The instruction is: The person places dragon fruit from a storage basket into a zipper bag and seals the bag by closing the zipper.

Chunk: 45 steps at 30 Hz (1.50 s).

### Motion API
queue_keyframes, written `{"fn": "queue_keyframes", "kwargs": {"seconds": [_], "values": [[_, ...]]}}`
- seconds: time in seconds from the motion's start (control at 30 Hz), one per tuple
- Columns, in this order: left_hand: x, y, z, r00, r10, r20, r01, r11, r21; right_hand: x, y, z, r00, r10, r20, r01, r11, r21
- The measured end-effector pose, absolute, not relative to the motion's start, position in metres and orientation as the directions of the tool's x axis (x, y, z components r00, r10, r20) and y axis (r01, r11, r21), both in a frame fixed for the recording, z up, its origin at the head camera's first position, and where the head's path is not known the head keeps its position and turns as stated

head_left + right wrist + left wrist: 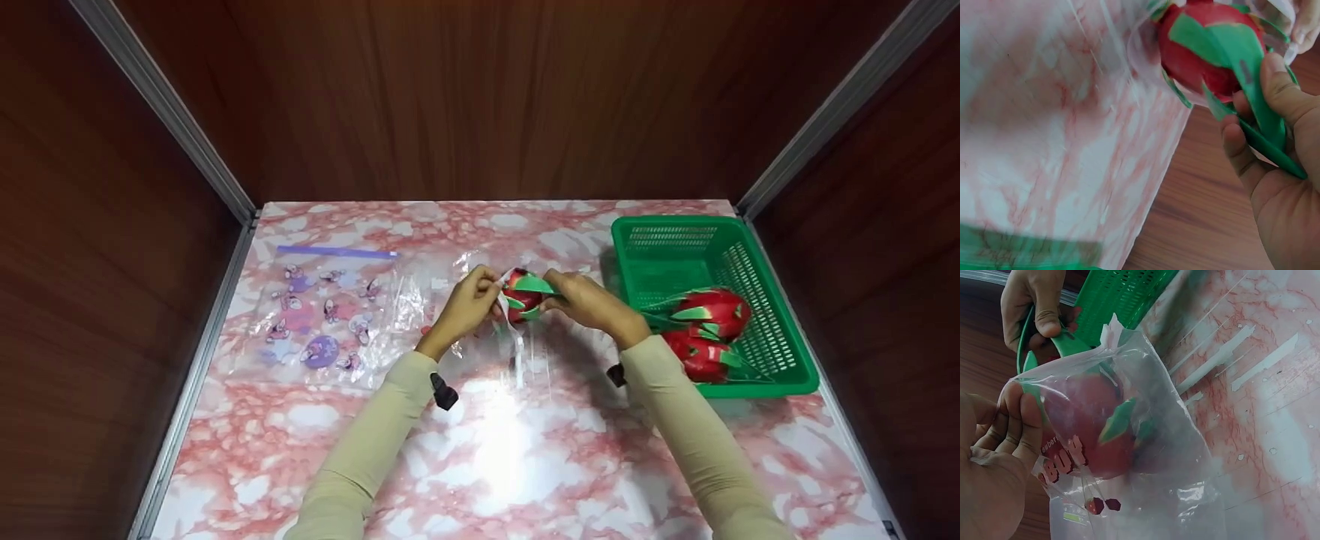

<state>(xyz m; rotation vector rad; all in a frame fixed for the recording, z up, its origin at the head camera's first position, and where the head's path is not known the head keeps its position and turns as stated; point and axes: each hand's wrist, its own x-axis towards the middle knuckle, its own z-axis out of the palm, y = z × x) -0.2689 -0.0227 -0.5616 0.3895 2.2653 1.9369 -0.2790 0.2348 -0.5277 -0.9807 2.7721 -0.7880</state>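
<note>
A red dragon fruit (523, 306) with long green leaves is at the middle of the table, partly inside a clear plastic bag (1168, 472) with printed lettering. My left hand (471, 304) pinches the bag's mouth at its rim, fingers bent over the edge. From the other side my right hand (589, 300) grips the fruit by its green leaves (1258, 95), thumb on top. In the left wrist view, the fruit's red body shows through the film, while the leaf ends stick out of the opening.
A green plastic basket (806, 375) stands at the right with two more dragon fruits (712, 311) in its near part. Flat on the left lies a clear zip bag (322, 315) with cartoon prints and a purple closure. Dark wood panels (480, 97) enclose the table.
</note>
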Motion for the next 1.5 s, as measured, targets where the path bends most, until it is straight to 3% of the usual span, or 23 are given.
{"fn": "queue_keyframes", "kwargs": {"seconds": [0.93, 1.5], "values": [[-0.268, -0.024, -0.551, -0.945, 0.301, 0.130, 0.152, 0.050, 0.987, -0.278, 0.218, -0.529, -0.847, -0.530, 0.039, -0.435, 0.649, -0.625], [-0.268, -0.024, -0.545, -0.940, 0.298, 0.168, 0.167, -0.029, 0.985, -0.276, 0.209, -0.537, -0.808, -0.582, 0.093, -0.510, 0.611, -0.606]]}}
